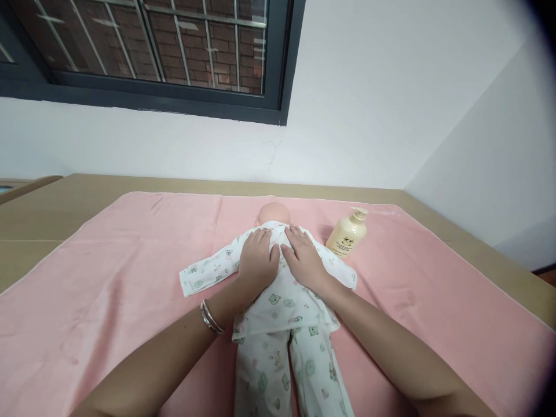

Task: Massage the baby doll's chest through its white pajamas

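- One doll (282,301) lies stretched out on one pink cloth (143,260), its two sleeves spread sideways; it wears one printed white shirt (284,284) and one pair of matching trousers (264,370).
- Two hands, both empty: the left hand (259,258) and right hand (304,258) rest flat, palms down, side by side on the shirt's upper part, just below the doll's one bald head (274,213).
- Silver bangles (211,317), apparently two, circle the left wrist.
- One pump bottle (347,233) stands just beside the right-side sleeve.
- One desk (93,194) carries everything.
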The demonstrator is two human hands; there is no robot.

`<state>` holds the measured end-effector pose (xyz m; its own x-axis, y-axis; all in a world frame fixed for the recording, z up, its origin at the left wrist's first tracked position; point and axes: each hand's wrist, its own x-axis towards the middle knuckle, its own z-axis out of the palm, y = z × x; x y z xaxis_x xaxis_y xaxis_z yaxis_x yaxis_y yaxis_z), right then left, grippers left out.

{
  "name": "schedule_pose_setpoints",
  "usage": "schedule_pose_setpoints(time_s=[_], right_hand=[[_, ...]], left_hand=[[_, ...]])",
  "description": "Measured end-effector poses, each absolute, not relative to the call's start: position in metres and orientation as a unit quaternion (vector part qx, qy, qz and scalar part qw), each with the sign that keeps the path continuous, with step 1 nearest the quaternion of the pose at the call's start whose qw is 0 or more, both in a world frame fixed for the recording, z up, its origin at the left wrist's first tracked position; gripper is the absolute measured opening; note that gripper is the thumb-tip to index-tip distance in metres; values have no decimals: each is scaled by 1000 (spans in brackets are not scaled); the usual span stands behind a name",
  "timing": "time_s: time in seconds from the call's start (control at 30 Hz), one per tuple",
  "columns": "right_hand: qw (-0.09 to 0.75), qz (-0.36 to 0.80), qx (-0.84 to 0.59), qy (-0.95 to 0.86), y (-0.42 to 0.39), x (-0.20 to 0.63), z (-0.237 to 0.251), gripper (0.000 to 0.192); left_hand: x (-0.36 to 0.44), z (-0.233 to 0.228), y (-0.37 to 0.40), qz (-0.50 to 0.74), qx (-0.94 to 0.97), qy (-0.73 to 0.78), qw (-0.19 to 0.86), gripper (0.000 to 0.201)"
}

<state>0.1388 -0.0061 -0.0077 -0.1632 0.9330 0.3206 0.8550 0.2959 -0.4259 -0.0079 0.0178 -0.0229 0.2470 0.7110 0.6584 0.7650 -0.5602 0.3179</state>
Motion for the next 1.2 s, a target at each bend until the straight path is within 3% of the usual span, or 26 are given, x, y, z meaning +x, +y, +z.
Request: schedule_pose_setpoints(time_s=[0.37,0.53,0.73,1.07,1.2], right_hand=[[275,76,-596,-751,-5,139,-11,55],[219,51,-614,-756,-20,130,-2,56],[162,27,-592,-789,-49,119,10,55],[276,85,-567,-772,-9,140,1,51],[265,69,-580,-767,-1,144,-2,51]], left_hand=[[-8,-24,20,-367,-781,-506,0,47],[-10,-21,26,-324,-786,-524,-46,48],[-10,-16,23,-294,-806,-514,-2,46],[-6,17,-33,-163,-847,-503,59,42],[-5,28,-42,-152,-839,-521,45,36]])
